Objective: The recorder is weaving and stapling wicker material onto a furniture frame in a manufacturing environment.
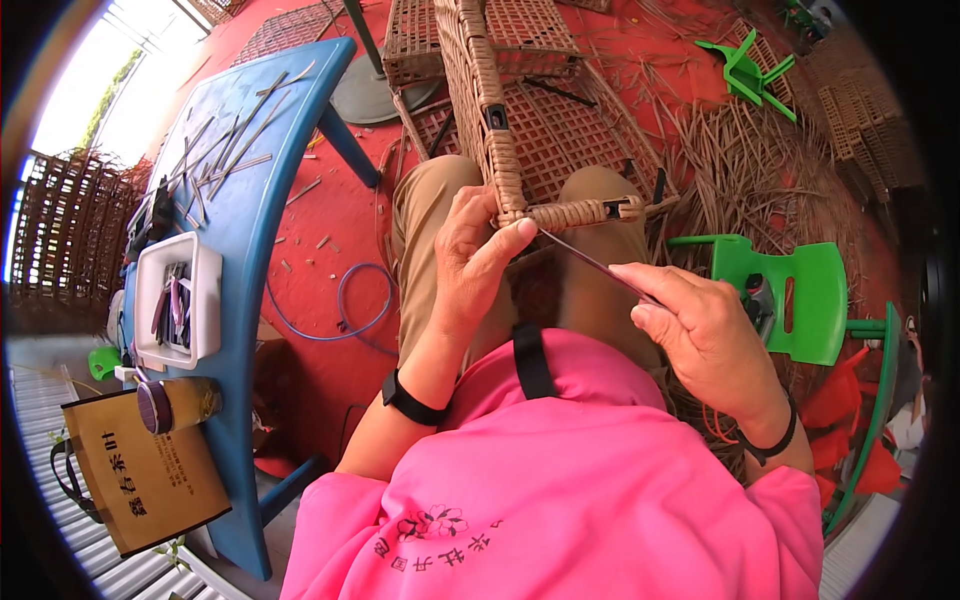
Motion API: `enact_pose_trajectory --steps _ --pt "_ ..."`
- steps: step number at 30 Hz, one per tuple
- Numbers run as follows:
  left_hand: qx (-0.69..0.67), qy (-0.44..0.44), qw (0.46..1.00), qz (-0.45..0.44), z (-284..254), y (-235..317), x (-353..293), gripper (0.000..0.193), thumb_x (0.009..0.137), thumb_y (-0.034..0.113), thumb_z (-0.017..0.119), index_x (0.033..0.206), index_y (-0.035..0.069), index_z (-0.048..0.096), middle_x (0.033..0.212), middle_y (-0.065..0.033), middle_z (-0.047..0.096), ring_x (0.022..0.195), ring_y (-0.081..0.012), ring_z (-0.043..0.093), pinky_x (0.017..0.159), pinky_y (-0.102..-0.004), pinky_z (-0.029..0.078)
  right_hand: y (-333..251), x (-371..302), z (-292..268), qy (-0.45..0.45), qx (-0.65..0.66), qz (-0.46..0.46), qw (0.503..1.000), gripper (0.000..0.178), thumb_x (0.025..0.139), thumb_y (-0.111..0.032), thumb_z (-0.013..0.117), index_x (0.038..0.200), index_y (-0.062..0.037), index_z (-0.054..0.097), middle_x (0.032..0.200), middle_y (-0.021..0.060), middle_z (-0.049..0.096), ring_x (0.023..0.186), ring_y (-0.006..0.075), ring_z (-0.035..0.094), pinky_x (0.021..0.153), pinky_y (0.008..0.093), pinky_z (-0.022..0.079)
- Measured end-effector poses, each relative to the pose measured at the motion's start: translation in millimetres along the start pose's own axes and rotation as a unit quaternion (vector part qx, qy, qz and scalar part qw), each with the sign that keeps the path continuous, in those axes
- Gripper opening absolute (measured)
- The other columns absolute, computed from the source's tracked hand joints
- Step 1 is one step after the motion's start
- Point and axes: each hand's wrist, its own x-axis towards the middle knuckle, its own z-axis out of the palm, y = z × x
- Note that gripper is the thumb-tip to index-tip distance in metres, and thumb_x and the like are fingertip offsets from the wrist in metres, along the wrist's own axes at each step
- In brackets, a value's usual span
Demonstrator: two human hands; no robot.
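A tan wicker frame (504,165), bound with wrapped strands, rests corner-down between my knees. My left hand (470,250) holds it at the corner, with the thumb pressed beside the joint. My right hand (700,325) grips a thin, dark, awl-like tool (598,264), whose handle is hidden in the fist. The tool's tip touches or nearly touches the wrapped corner by my left thumb; whether it goes in between the strands cannot be made out. Black fittings sit in the wrapped edges, one on the upright side and one on the short arm (580,213).
A blue table (245,230) on the left carries loose strips, a white bin (208,300) of tools and a jar (190,402). A paper bag (140,470) stands beside it. Right are a green chair (815,300) and a strand heap (740,170). A blue hose (345,300) crosses the floor.
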Motion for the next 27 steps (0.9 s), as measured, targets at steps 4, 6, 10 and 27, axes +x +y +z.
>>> enact_pose_trajectory --steps 4,6,10,27 --pt "0.0 -0.003 1.0 0.004 -1 0 1 0.031 0.082 0.019 0.073 0.103 -0.002 0.066 0.096 -0.006 0.054 0.091 -0.0155 0.051 0.084 -0.0271 0.043 -13 -4 0 0.011 -0.045 0.023 0.999 0.034 0.086 -0.002 0.063 0.12 -0.0023 0.059 0.09 0.0189 0.063 0.077 0.0382 0.062 0.067 0.0431 0.049" --pt "0.007 -0.007 1.0 0.01 -1 -1 1 0.031 0.082 0.019 0.073 0.103 -0.002 0.066 0.096 -0.0058 0.054 0.091 -0.0154 0.051 0.083 -0.027 0.043 -15 -4 -1 -0.006 -0.035 0.03 0.999 0.035 0.085 -0.001 0.063 0.12 -0.0024 0.059 0.091 0.0191 0.063 0.078 0.0386 0.062 0.067 0.0439 0.049" --pt "0.01 -0.012 1.0 0.013 -2 0 1 0.031 0.082 0.02 0.073 0.103 -0.001 0.066 0.094 -0.0055 0.053 0.09 -0.0153 0.051 0.083 -0.0268 0.043 -13 2 -3 -0.009 -0.068 0.011 0.998 0.034 0.084 -0.001 0.064 0.118 -0.002 0.059 0.092 0.0192 0.064 0.079 0.0388 0.063 0.067 0.0438 0.05" --pt "-0.044 -0.007 0.999 -0.001 -7 -1 1 0.03 0.081 0.018 0.076 0.101 -0.002 0.066 0.092 -0.004 0.051 0.087 -0.0143 0.048 0.081 -0.0265 0.04 -34 7 18 -0.038 -0.319 -0.053 0.945 0.03 0.087 -0.007 0.054 0.116 0.0012 0.059 0.074 0.0145 0.056 0.06 0.0318 0.063 0.053 0.0424 0.052"
